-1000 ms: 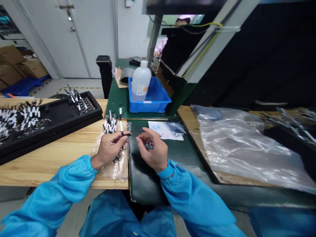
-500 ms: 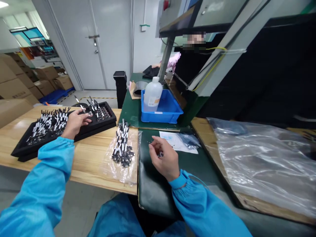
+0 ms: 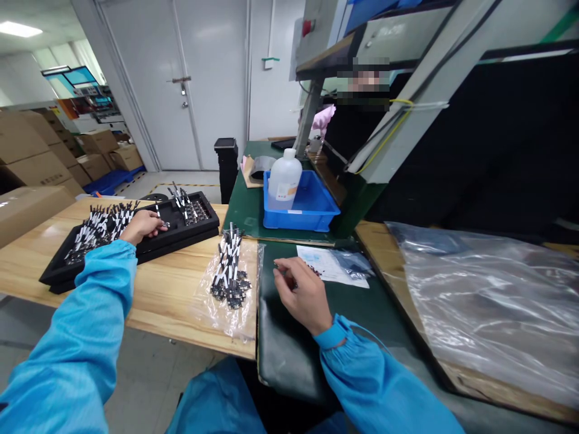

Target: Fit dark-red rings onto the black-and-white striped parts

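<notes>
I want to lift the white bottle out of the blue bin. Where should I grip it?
Grip the bottle around its body below the shoulder, from your side. Its upper part stands clear above the bin wall, so the rim should not interfere.

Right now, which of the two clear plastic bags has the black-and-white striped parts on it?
The smaller clear bag on the wooden bench, beside the black tray; the large clear bag at right shows none.
</notes>
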A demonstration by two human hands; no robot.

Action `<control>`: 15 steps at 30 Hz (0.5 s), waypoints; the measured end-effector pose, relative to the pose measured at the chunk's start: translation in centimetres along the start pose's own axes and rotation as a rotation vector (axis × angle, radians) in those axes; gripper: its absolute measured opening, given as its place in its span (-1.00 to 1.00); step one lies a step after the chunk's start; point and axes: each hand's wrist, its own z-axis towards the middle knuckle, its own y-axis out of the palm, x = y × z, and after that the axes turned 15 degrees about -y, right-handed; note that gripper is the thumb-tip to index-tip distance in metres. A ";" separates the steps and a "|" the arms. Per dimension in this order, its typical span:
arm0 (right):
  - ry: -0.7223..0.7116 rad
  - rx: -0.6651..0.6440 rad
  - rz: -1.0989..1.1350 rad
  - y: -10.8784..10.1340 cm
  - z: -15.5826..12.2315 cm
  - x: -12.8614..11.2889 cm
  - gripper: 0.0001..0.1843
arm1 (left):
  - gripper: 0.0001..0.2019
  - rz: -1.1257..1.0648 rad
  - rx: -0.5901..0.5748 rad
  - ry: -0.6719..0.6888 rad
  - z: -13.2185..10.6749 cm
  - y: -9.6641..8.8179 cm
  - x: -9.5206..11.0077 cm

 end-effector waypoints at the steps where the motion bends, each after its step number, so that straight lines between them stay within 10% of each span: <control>1: 0.002 -0.005 0.002 0.0 0.0 0.0 -0.83 | -0.80 0.047 0.019 0.011 0.0 -0.2 0.0; 8: 0.022 -0.035 0.009 0.0 -0.2 0.1 -0.85 | -0.64 0.327 0.273 0.154 -1.1 -1.9 -0.8; 15: 0.036 -0.022 0.029 -0.1 -0.1 0.1 -0.85 | -0.45 0.711 0.505 0.618 -4.4 -3.2 -7.0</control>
